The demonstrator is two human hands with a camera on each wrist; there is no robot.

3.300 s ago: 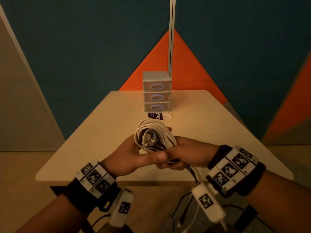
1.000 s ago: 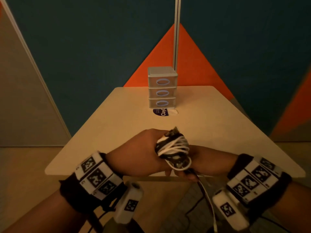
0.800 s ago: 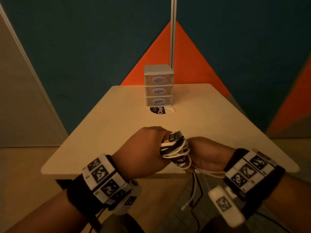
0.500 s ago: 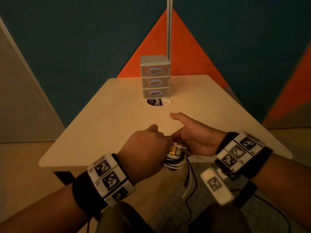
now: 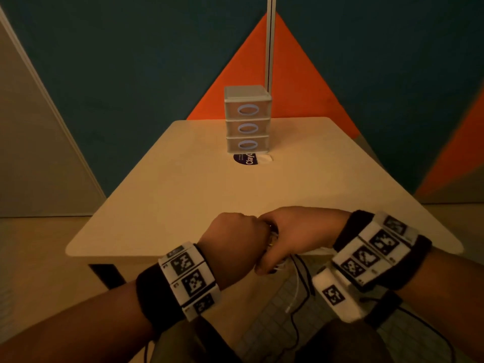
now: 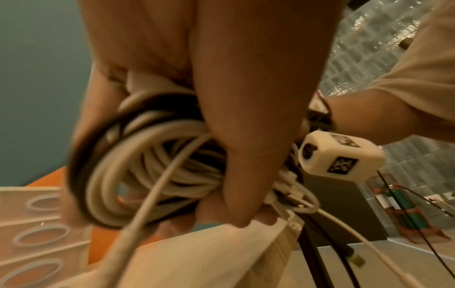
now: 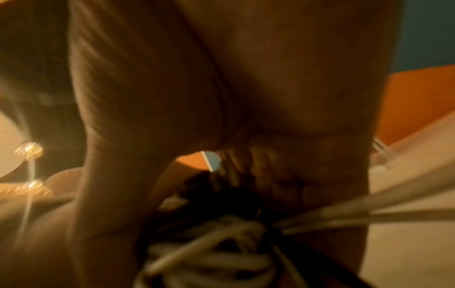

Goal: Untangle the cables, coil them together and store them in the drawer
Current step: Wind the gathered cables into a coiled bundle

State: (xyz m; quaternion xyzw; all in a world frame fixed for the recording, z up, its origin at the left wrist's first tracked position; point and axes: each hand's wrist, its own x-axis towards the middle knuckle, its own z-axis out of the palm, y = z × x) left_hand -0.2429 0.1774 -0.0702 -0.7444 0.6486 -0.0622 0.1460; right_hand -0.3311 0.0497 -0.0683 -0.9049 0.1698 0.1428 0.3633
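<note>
Left hand (image 5: 233, 239) and right hand (image 5: 288, 237), both curled, grip the coiled cables (image 6: 157, 165) at the tabletop (image 5: 235, 192) edge; 2 ends seemingly dangle.

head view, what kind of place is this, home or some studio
Likely a studio or office corner: teal and orange wall panels, a plain table with only a small drawer unit, and tracking markers on both wrists.
</note>
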